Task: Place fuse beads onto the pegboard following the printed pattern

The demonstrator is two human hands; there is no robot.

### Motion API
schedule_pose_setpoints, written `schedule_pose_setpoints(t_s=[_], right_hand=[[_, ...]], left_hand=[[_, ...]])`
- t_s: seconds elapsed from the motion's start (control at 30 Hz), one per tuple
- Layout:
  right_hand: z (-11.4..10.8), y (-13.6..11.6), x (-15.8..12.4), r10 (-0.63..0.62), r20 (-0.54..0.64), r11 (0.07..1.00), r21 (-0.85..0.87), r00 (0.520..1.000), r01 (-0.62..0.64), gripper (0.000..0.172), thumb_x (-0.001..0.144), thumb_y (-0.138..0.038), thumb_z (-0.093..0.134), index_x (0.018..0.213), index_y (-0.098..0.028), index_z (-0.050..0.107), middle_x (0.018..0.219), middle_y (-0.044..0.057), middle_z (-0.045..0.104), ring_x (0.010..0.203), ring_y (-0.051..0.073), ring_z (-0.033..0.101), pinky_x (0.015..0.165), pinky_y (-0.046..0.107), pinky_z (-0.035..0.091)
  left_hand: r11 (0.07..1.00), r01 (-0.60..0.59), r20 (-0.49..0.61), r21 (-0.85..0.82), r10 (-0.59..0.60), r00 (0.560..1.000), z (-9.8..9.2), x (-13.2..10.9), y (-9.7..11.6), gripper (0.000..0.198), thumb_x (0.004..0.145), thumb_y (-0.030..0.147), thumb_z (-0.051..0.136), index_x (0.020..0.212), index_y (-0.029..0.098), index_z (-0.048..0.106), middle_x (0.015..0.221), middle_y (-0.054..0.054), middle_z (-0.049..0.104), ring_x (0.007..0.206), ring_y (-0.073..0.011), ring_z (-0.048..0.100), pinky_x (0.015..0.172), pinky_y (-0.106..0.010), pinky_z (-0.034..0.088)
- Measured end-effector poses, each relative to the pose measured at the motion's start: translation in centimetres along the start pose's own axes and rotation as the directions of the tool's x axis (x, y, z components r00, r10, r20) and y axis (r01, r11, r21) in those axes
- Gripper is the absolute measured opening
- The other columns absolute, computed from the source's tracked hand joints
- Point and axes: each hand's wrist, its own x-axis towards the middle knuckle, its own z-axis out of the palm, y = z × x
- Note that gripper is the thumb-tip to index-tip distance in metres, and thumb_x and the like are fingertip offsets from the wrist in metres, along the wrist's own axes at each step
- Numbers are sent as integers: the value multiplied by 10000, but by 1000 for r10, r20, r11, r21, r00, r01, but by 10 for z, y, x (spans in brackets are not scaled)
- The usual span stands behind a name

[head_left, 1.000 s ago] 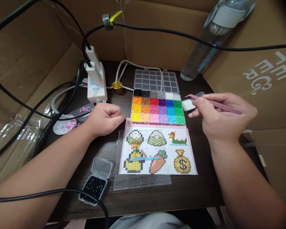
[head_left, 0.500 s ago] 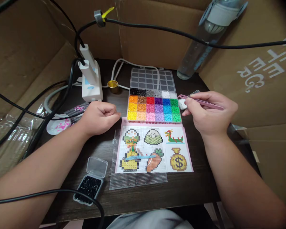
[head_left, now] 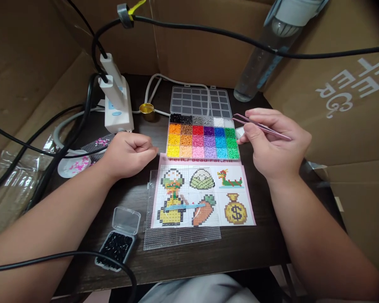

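Observation:
My right hand (head_left: 276, 143) grips a pair of pink tweezers (head_left: 267, 130), whose parted tips hover by the right edge of the bead organizer (head_left: 203, 136). Beads sorted by colour fill its compartments, and its clear lid lies folded back behind it. Resting on the table left of the organizer, my left hand (head_left: 129, 153) is curled into a fist with nothing visible in it. In front lies a bead pattern sheet (head_left: 236, 185) with a clear pegboard (head_left: 183, 239) on its left side. Several beads in green, orange and light blue sit on the board.
A small open box of black beads (head_left: 115, 249) stands at the front left. Behind my left hand are a white dish of pink beads (head_left: 74, 164) and a power strip (head_left: 118, 107). A gold cup (head_left: 147, 110) and a water bottle (head_left: 259, 63) stand farther back. Black cables (head_left: 208, 30) cross the view.
My right hand has shifted slightly and turned the tweezers, whose tips now show farther apart. My left hand keeps its fist. The view has moved a little.

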Motion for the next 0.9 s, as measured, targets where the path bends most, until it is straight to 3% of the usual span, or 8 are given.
schedule_pose_setpoints(t_s=[0.1, 0.43, 0.77, 0.9], right_hand=[[-1, -4, -2, -11, 20, 1000, 12, 1000, 11, 51, 799, -265, 712, 843, -256, 687, 1137, 42, 683, 640, 135, 684, 590, 330, 616], [-6, -2, -3, -147, 19, 988, 41, 989, 146, 97, 891, -290, 622, 954, -250, 684, 1022, 36, 715, 601, 138, 674, 511, 303, 574], [-4, -2, 3, -83, -35, 992, 89, 996, 86, 115, 894, -339, 622, 948, -240, 603, 873, 16, 708, 508, 113, 624, 457, 276, 550], [-4, 1, 4, -60, -25, 991, 120, 998, 63, 291, 862, -322, 671, 1096, -280, 503, 855, -6, 702, 479, 101, 605, 421, 250, 535]], left_hand=[[1000, 9, 12, 11, -9, 1000, 0, 0, 4, 454, 758, 217, 550, 524, 201, 161, 538, 55, 151, 507, -58, 170, 464, -263, 179], [999, -45, -32, 22, 46, 998, 2, 1, -2, 474, 743, 218, 577, 528, 217, 155, 518, 67, 155, 477, -51, 165, 419, -257, 159], [999, -28, -20, 33, 28, 999, 0, 0, -3, 491, 771, 213, 584, 556, 221, 142, 512, 73, 159, 471, -48, 181, 421, -251, 188], [999, -17, -12, 42, 17, 1000, 0, 0, -6, 498, 782, 224, 589, 561, 221, 143, 518, 73, 162, 475, -48, 191, 425, -249, 196]])
